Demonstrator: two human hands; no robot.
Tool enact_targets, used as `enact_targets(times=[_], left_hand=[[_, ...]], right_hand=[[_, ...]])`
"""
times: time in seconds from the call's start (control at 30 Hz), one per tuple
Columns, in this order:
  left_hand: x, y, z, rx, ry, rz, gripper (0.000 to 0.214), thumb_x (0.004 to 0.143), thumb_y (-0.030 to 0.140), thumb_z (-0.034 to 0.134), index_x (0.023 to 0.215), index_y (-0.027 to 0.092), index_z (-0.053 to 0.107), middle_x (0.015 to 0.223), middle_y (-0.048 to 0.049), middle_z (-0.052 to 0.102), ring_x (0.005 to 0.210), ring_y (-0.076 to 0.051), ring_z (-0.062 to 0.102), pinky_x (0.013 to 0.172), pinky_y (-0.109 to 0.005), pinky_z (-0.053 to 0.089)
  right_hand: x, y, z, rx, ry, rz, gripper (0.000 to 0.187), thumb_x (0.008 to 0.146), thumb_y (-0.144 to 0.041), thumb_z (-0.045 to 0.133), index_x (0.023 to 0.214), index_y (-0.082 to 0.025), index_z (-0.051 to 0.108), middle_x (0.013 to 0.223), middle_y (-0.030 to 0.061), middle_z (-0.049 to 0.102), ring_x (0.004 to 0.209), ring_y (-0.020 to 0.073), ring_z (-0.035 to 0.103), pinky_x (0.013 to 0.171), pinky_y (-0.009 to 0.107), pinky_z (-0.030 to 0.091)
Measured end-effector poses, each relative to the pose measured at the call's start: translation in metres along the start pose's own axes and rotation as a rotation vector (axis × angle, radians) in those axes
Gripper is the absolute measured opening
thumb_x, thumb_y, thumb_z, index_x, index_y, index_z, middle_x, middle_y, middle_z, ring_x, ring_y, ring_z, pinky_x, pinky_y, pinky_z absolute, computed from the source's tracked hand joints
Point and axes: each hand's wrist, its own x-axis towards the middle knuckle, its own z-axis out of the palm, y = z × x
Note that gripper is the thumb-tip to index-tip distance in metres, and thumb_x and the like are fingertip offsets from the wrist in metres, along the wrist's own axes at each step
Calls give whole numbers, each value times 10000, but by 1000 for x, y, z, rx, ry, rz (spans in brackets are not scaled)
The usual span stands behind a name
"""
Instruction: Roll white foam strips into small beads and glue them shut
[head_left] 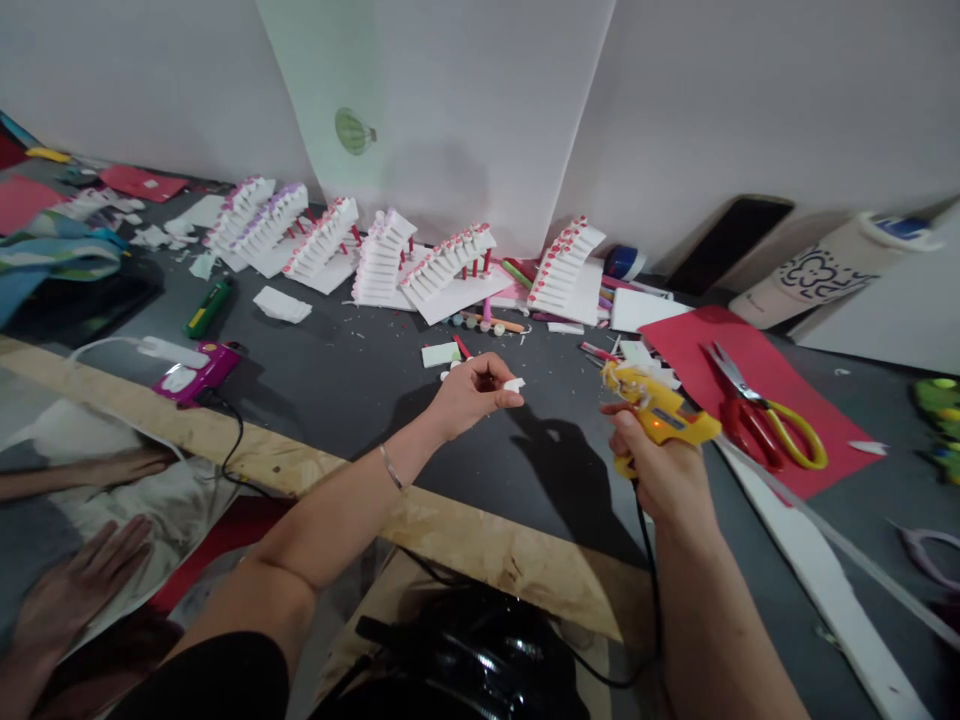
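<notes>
Between the thumb and forefinger of my left hand (474, 396) is a small white piece (514, 384), held above the dark tabletop. My right hand (666, 472) grips a yellow glue gun (669, 418) by its handle. An orange light glows on the gun's side, and its nozzle, with stringy glue about it, points left toward my left hand. The gun's tip and the white piece are apart. Just behind my left hand lies a pale green-white block (441, 355). Small white stair models with red and pink dots, such as this one (566, 268), stand along the wall.
Red-and-yellow scissors (772, 410) rest on a red sheet (690, 335) at right, with a tumbler (832, 270) behind. At left are a purple power socket (196, 372) and a green cutter (210, 308). The gun's cord (654, 580) hangs over the table edge. Another person's hands (82, 580) rest at lower left.
</notes>
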Motion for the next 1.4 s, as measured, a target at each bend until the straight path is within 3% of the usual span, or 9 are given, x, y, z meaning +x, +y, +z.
enact_targets(times=[0.13, 0.3, 0.47, 0.63, 0.73, 0.83, 1.03, 1.2, 1.4], left_hand=[[-3, 4, 1, 104, -25, 62, 496, 540, 468, 895, 715, 163, 545, 677, 52, 496, 594, -65, 422, 571, -227, 347], [-8, 10, 3, 282, -57, 179, 478, 620, 503, 846, 708, 171, 514, 728, 39, 471, 591, -68, 387, 559, -231, 338], [-10, 13, 4, 421, -77, 340, 442, 685, 484, 808, 677, 186, 481, 742, 33, 464, 610, -88, 358, 584, -248, 345], [-11, 13, 4, 509, -91, 405, 417, 714, 468, 787, 688, 200, 469, 751, 22, 485, 638, -109, 376, 620, -266, 360], [-12, 13, 5, 558, -107, 447, 391, 748, 460, 760, 700, 203, 469, 733, 23, 486, 641, -117, 386, 630, -271, 359], [-12, 11, 6, 603, -120, 498, 373, 779, 460, 733, 707, 205, 470, 718, 21, 481, 656, -128, 400, 650, -280, 361], [-11, 6, 6, 662, -107, 528, 389, 789, 480, 721, 695, 207, 461, 705, 11, 487, 698, -155, 435, 696, -301, 367], [-10, 5, 4, 720, -82, 523, 420, 786, 549, 695, 685, 206, 474, 711, -5, 513, 723, -172, 455, 713, -311, 377], [-9, 1, 1, 784, -77, 561, 404, 810, 548, 667, 685, 206, 492, 738, -24, 547, 749, -188, 476, 753, -328, 381]], right_hand=[[13, -1, -1, 83, -94, 198, 499, 579, -639, 763, 681, -177, 606, 498, -32, 524, 444, 101, 467, 418, 232, 353], [22, 6, 1, 61, -193, 286, 544, 539, -635, 783, 769, -162, 644, 587, 4, 620, 506, 121, 537, 472, 238, 401], [24, 12, 1, 56, -227, 251, 522, 572, -622, 768, 831, -177, 683, 807, 73, 741, 714, 208, 672, 613, 294, 505], [24, 13, -15, -22, -222, 159, 524, 630, -619, 721, 921, -183, 719, 930, 76, 757, 879, 246, 687, 747, 340, 522], [18, 15, -33, -258, -144, 88, 516, 665, -586, 698, 975, -175, 722, 825, 75, 729, 767, 240, 676, 700, 363, 514], [5, 9, -40, -451, -31, -56, 503, 726, -552, 662, 1036, -159, 706, 893, 91, 691, 685, 196, 637, 663, 355, 499], [-19, -29, 3, -294, -92, -342, 343, 874, -458, 559, 1047, -193, 694, 944, 75, 680, 668, 150, 585, 647, 305, 485], [-21, -46, 42, -156, -78, -321, 307, 875, -426, 559, 1015, -192, 701, 929, 69, 719, 721, 170, 611, 677, 314, 484], [-23, -42, 62, -40, -43, -263, 302, 856, -456, 554, 929, -201, 696, 833, 52, 719, 702, 177, 617, 659, 318, 493]])
